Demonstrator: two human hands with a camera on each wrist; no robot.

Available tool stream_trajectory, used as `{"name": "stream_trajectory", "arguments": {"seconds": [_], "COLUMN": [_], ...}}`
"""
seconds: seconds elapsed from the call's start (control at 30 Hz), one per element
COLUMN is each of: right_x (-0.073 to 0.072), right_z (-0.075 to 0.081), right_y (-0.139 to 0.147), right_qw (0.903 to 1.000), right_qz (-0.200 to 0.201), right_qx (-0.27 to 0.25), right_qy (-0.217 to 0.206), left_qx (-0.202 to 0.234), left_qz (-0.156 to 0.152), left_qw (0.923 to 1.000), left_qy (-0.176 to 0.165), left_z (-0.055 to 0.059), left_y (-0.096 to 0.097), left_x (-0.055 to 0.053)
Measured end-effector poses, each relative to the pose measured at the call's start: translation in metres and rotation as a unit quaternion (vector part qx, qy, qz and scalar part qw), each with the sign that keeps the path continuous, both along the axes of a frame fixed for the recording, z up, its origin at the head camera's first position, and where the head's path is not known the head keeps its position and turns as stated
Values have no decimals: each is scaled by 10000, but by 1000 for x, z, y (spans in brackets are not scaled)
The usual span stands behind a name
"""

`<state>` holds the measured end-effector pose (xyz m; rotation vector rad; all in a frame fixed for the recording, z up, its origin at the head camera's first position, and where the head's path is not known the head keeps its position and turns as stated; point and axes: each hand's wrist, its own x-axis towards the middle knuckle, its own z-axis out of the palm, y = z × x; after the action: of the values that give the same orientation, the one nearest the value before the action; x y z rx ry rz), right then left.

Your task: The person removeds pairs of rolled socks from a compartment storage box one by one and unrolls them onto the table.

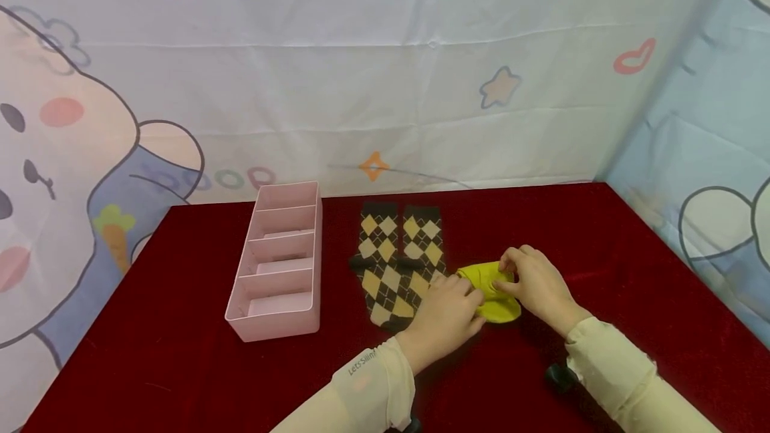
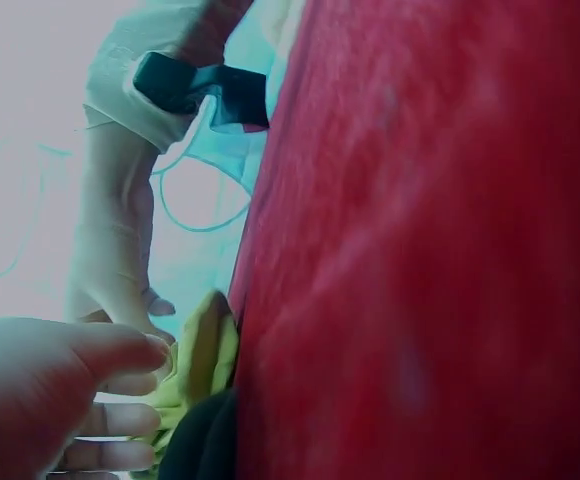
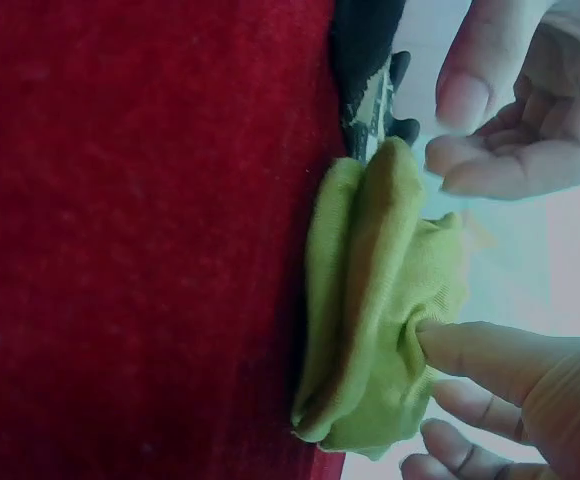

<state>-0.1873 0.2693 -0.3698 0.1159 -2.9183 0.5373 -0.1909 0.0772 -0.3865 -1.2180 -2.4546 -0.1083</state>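
A folded yellow sock point(image 1: 496, 309) lies on the table in front of both hands. My right hand point(image 1: 538, 286) pinches it at its right side; in the right wrist view the thumb digs into the fabric point(image 3: 380, 310) and creases it. At the left edge hovers my left hand point(image 1: 442, 313), fingers loosely bent, with a gap between them and the cloth in the right wrist view. Just left of the yellow sock, two dark argyle socks point(image 1: 379, 286) with cream and yellow diamonds lie flat side by side. The left hand covers part of the nearer ends.
A pink organizer box point(image 1: 283, 329) with several compartments stands left of the argyle socks. Dark red cloth point(image 1: 180, 366) covers the table. A printed fabric backdrop point(image 1: 361, 85) hangs behind. A dark wrist strap point(image 1: 561, 377) sits under the right sleeve.
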Motion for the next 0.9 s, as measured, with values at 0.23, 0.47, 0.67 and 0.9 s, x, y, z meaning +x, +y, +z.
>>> {"name": "stream_trajectory", "arguments": {"seconds": [0.23, 0.47, 0.67, 0.9], "right_x": [-1, -2, -7, -13], "right_z": [0, 2, 1, 3], "right_y": [-1, -1, -2, -6], "right_qw": [9994, 9964, 9888, 9831], "right_qz": [325, 655, 942, 1041], "right_qx": [141, 533, 1158, 1486], "right_qy": [-58, -59, 92, 240], "left_qx": [-64, 55, 20, 48], "left_qz": [30, -62, -22, 129], "left_qw": [9999, 9998, 9999, 9987], "left_qy": [-115, -171, 153, 493], "left_z": [-13, -25, -28, -30], "left_y": [0, -2, -1, 2], "left_x": [-2, -3, -1, -1]}}
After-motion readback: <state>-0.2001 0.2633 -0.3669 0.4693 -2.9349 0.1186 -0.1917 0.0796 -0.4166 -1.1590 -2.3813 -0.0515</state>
